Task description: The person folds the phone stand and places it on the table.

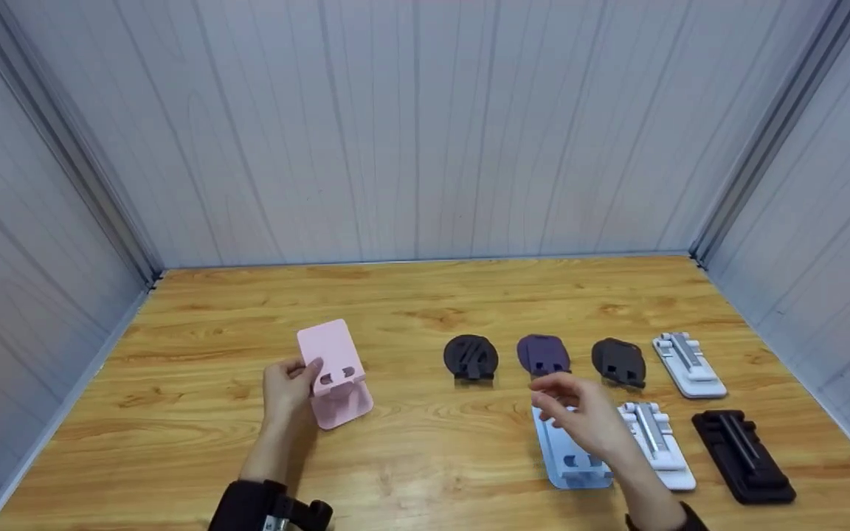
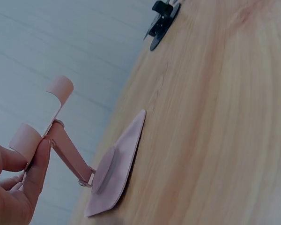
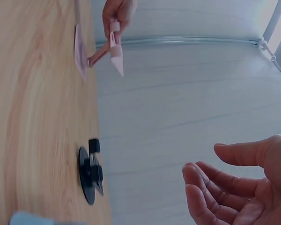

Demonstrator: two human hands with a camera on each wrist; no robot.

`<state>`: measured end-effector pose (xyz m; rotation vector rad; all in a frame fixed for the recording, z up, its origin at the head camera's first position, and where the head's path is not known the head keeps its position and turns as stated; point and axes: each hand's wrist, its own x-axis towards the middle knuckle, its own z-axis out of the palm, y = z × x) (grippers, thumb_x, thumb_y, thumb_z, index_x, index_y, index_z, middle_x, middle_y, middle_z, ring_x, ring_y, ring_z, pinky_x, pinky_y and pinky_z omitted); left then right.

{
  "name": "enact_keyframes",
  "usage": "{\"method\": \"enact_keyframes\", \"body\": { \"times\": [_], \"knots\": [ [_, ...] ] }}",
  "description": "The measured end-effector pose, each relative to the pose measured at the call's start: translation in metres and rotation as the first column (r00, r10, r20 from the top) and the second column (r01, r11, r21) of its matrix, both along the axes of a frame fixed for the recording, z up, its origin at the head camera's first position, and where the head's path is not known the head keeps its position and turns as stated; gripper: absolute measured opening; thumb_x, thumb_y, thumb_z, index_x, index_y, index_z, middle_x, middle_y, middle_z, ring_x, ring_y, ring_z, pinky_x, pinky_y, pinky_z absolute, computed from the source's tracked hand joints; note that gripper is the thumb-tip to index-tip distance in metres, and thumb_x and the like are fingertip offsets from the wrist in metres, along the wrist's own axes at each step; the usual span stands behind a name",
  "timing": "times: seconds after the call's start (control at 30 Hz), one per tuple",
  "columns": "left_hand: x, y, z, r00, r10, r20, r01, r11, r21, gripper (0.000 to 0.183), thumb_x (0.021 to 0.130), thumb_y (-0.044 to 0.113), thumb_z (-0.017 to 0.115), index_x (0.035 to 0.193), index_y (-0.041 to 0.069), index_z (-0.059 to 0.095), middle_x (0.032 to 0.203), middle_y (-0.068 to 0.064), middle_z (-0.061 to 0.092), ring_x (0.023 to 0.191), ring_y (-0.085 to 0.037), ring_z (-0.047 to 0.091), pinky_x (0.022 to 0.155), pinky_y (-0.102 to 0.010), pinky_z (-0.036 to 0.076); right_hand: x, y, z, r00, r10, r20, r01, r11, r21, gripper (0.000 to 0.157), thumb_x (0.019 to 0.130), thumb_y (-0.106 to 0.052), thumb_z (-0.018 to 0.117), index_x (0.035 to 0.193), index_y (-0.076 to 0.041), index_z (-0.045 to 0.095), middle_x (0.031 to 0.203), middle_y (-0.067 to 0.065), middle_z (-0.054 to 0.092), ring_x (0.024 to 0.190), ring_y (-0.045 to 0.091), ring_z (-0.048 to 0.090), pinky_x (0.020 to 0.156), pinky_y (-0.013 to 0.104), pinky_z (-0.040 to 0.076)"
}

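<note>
My left hand pinches the pink phone stand at the edge of its upper plate, thumb on the front. In the left wrist view, the stand's hinged arm is raised, and its pointed base plate rests on the wooden table. My right hand holds nothing; its fingers are loosely bent, thumb apart from them, as the right wrist view shows. It overlaps the light blue phone stand in the head view and hides part of it. The white phone stand beside that is partly covered too.
A black round stand, a purple stand and a dark brown stand form a row farther back. Another white stand and a black folded stand lie at the right. Pale panels wall the table.
</note>
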<state>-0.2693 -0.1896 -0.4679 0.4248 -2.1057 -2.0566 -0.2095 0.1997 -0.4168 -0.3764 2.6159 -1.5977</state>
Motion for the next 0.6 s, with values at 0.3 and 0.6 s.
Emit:
{"method": "enact_keyframes", "body": {
  "times": [0.3, 0.6],
  "knots": [
    [0.011, 0.030, 0.012, 0.998, -0.048, -0.038, 0.046, 0.998, -0.052, 0.020, 0.102, -0.006, 0.068, 0.106, -0.026, 0.066, 0.080, -0.010, 0.075, 0.068, -0.005, 0.063, 0.060, -0.014, 0.054, -0.018, -0.037, -0.008, 0.995, 0.098, 0.015, -0.096, 0.990, -0.100, 0.023, 0.109, 0.002, 0.063, 0.122, 0.021, 0.066, 0.099, 0.016, 0.076, 0.084, 0.025, 0.074, 0.070, 0.025, 0.063],
    [0.028, 0.078, 0.035, 0.982, -0.162, -0.100, 0.160, 0.987, -0.035, 0.021, 0.102, -0.008, 0.068, 0.111, -0.027, 0.067, 0.082, -0.009, 0.074, 0.069, -0.008, 0.063, 0.060, -0.016, 0.056, -0.036, -0.067, -0.028, 0.990, 0.102, 0.099, -0.087, 0.985, -0.148, 0.026, 0.111, 0.002, 0.060, 0.120, 0.025, 0.062, 0.098, 0.026, 0.076, 0.081, 0.025, 0.076, 0.071, 0.030, 0.066]
  ]
}}
